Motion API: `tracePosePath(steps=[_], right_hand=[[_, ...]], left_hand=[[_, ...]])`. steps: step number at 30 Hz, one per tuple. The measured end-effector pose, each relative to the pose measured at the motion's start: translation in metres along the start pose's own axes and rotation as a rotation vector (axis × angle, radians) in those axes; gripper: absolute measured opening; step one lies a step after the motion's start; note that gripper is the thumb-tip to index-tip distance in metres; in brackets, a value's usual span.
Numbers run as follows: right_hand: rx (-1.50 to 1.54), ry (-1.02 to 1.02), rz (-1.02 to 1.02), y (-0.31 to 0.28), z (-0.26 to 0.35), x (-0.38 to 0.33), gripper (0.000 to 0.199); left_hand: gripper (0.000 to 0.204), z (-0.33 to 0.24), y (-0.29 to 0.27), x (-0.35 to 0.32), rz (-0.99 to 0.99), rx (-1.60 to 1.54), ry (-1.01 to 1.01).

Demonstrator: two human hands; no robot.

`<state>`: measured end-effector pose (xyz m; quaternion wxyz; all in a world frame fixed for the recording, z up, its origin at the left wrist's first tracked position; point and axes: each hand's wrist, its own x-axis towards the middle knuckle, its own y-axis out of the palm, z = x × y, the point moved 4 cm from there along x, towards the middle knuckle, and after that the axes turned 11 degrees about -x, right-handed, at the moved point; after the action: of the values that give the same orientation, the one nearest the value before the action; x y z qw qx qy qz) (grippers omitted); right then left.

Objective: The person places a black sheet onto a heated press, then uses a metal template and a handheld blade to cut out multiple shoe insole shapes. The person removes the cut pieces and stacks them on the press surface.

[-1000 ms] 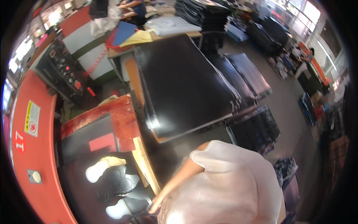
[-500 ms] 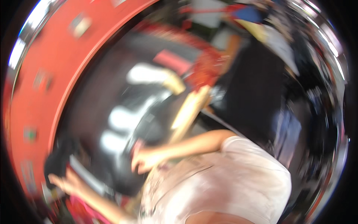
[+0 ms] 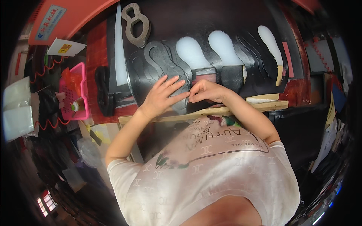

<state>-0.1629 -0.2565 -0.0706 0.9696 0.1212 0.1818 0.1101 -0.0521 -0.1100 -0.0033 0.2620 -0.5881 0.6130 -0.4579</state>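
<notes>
Fingers (image 3: 177, 83) flat on dark sole-shaped cutter (image 3: 177, 98), right hand (image 3: 205, 91) pinching its edge

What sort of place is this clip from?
Probably a shoe-making workshop. Both hands, left and right, rest on a dark cut-out piece on a red press bed. Beside it lie pale sole-shaped openings, a figure-eight cutting die and a pink basket.

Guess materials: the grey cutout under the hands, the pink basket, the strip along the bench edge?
Grey cutout: looks like thin matte sheet, maybe leather or synthetic; lies flat under the left hand and right hand. Pink basket: moulded plastic, perforated grid walls. Edge strip: pale bare wood, probably.
</notes>
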Motion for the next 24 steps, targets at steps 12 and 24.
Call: tracePosePath(steps=[12,24], right_hand=[[0.233,-0.093,-0.137,0.013,0.012,-0.018,0.01],[-0.103,-0.299,-0.318,0.012,0.027,-0.019,0.016]], left_hand=[[0.057,0.006,-0.036,0.011,-0.322,-0.467,-0.167],[0.014,0.057,-0.069,0.018,-1.244,-1.183,-0.539]])
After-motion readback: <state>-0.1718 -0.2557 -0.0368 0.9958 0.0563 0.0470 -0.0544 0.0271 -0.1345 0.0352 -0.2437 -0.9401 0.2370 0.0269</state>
